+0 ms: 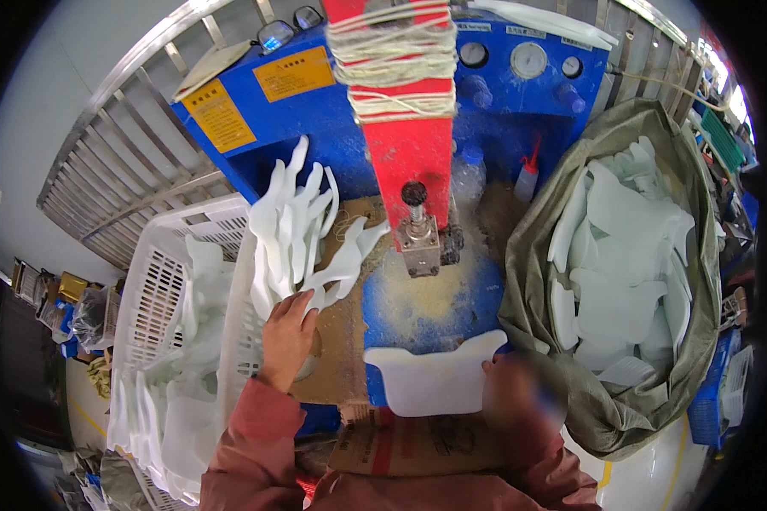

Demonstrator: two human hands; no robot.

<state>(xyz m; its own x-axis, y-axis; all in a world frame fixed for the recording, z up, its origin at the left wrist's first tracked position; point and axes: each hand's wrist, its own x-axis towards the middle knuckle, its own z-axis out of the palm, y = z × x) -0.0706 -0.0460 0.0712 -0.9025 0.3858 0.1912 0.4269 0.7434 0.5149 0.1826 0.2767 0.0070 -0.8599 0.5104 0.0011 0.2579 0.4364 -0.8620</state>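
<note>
White slatted plastic crate (166, 281), far left: filled with curved white cut pieces, its lower end cut off by the picture's rim. Two yellow rectangular labels (222, 115) with dark print, fixed on the upper left of the blue machine body (332, 128); a pair of glasses (288, 30) is laid on its top edge. Stack of white pieces (302, 230), stood on edge just right of the crate: long, wavy, pronged outlines; its base is gripped by the fingers of the left hand (288, 336). Red press column (405, 128), centre: wound with pale cord, ending in a small metal head (419, 238) over a blue bench (426, 302) dusted with pale powder. Single flat white piece (439, 379), lying on the bench's near edge below the head: broad, with flared upper corners; its right edge is met by the right hand (520, 392), which is blurred, so its grip cannot be told. Brown cardboard box (418, 443) with red marking, partly hidden beneath. Three round gauges (528, 60) are mounted upper right. Olive sack (622, 272), far right: packed with white pieces.
</note>
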